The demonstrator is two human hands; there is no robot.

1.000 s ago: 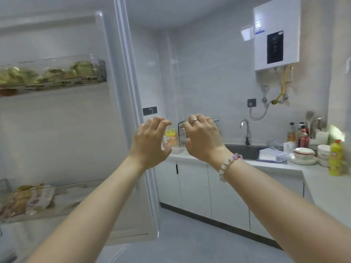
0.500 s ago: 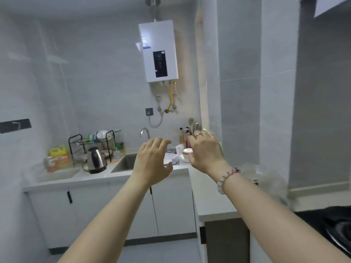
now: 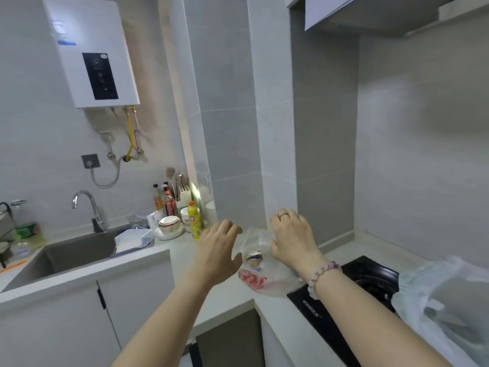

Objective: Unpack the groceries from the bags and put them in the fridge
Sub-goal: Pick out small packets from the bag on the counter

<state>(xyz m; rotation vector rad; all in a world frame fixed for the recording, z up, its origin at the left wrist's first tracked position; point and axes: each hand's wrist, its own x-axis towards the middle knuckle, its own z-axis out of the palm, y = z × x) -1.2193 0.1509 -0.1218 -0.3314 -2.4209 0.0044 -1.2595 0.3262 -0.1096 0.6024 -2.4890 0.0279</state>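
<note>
Hands now lowered from mid-air to clear bag [image 3: 254,279], set on tabletop [image 3: 180,250] beside stove [image 3: 370,276]. Left hand [image 3: 218,250], right hand [image 3: 292,239] kept either side for opening; grip wide, nothing held. Packets [image 3: 254,259] seen inside, not yet removed.

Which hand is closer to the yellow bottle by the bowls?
Left. The left hand is just right of the yellow bottle. The right hand is farther right, on the clear bag's far side.
</note>
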